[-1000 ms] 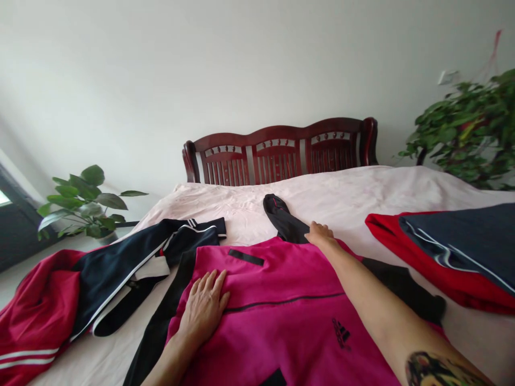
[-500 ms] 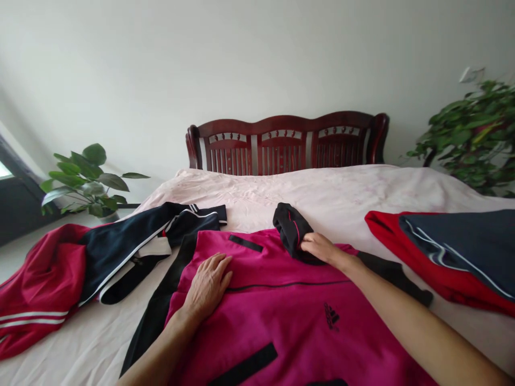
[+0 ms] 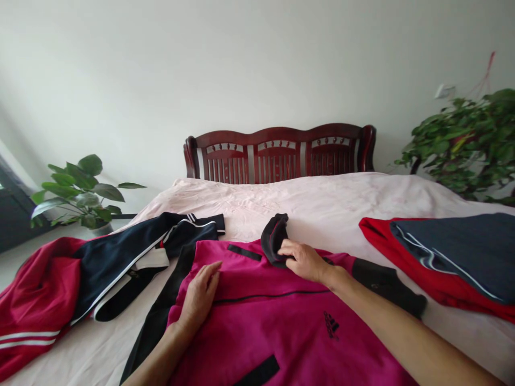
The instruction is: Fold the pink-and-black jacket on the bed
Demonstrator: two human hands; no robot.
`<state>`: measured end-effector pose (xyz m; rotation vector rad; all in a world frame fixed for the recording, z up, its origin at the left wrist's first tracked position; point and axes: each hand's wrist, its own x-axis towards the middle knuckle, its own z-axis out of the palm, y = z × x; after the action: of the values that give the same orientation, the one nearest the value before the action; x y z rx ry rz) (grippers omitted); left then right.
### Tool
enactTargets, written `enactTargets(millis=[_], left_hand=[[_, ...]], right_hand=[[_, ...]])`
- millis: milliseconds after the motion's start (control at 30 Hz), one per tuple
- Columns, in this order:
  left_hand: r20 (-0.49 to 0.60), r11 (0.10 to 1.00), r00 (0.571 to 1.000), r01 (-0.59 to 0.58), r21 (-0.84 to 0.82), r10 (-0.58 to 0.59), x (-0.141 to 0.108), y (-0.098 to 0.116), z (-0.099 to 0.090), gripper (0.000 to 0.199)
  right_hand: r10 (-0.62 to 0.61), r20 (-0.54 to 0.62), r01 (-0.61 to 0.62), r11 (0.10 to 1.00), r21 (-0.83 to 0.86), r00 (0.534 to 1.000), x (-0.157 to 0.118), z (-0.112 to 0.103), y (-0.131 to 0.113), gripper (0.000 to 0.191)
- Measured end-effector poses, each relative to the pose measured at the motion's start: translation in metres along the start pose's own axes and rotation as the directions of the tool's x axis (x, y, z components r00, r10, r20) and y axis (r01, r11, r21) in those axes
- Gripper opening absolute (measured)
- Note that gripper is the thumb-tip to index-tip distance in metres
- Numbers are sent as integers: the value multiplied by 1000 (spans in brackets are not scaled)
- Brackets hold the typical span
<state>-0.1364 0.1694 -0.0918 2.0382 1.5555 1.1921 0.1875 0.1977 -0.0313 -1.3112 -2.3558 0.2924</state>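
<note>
Pink bedsheet [image 3: 257,206], wooden headboard [image 3: 277,156], right hand [image 3: 303,261] clamping sleeve [image 3: 272,239], left hand [image 3: 198,297] open on jacket [image 3: 257,332]

The Adidas logo [image 3: 330,325] stands in black on the magenta sports top [image 3: 261,335], below my right hand [image 3: 303,261], its slanted bars above small lettering too blurred to read in full. To the left on the bed [image 3: 322,206], three short white stripes [image 3: 191,217] mark the navy track jacket [image 3: 116,257].
</note>
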Motion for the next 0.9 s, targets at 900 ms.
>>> enactTargets(millis=[900], left_hand=[[-452,920,835,150,-362,-314,135,124,18,26]], right_hand=[[356,-652,-339,927,158,670,-63,-21,40,28]])
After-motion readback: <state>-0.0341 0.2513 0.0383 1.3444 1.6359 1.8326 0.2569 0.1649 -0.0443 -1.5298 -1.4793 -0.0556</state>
